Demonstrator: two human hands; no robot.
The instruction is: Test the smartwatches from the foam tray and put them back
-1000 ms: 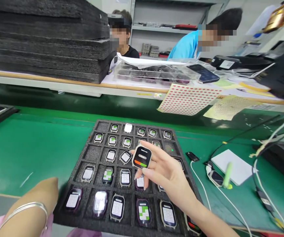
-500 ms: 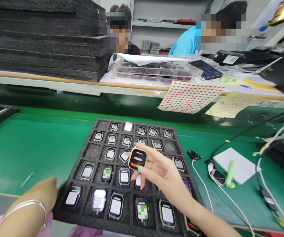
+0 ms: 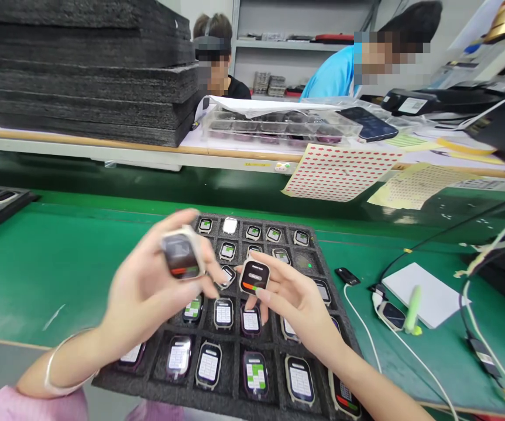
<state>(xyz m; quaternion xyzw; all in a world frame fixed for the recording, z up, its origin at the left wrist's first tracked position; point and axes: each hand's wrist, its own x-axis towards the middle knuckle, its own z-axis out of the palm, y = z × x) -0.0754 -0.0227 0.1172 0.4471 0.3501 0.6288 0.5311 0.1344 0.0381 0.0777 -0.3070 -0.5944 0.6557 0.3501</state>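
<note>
While left hand (image 3: pixel 149 278) grips blurred watch (image 3: pixel 182 255), right hand (image 3: pixel 298 295) pinches second watch (image 3: pixel 254 276), both above black foam tray (image 3: pixel 299 262).

Pink sleeve (image 3: pixel 41 404), slim silver bangle (image 3: pixel 49 374)

Person holds L watch (image 3: pixel 182 255) & R watch (image 3: pixel 254 276) over blk foam tray (image 3: pixel 231 369)
L hand (image 3: pixel 144 286) & its watch blurred, red strip on scrn; R hand (image 3: pixel 298 298) pinches the other btwn thumb & fingers, scrn up w/ red-orange/grn strip; more watches (image 3: pixel 209 365) in tray compartments below, on grn bench (image 3: pixel 59 263); wht paper (image 3: pixel 423 292) to R; blk foam stack (image 3: pixel 81 82) on shelf (image 3: pixel 217 159), 2 co-workers (image 3: pixel 331 73) beyond
</note>
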